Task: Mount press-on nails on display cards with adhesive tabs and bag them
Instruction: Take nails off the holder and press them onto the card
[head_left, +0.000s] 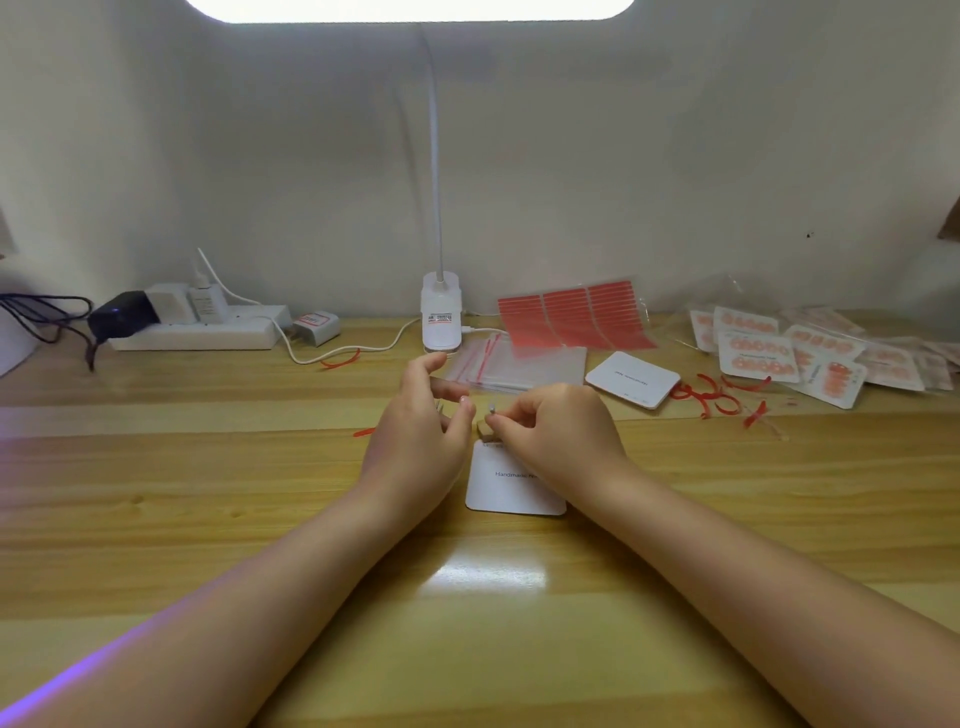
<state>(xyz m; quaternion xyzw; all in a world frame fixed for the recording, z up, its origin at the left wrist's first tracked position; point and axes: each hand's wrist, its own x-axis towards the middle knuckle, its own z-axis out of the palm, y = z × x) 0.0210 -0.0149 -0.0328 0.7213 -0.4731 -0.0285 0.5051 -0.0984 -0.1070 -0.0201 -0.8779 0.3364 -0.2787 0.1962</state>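
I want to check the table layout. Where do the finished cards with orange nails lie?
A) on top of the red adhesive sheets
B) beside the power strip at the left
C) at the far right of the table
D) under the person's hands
C: the finished cards are piled at the table's far right, beyond the red liner strips.

White display card (506, 486) on the table, under the hands, reads "Handmade N…", w/ the rest of the line hidden by the right wrist. Stack of same cards (632, 378) further back carries a line of print upside-down to the camera, too small to read; red/white labels on the lamp base (440, 318) and on the plug adapter (316, 326) are likewise too blurred to make out. Bagged finished cards (763, 349) at right show a small text line between nail rows, not legible.
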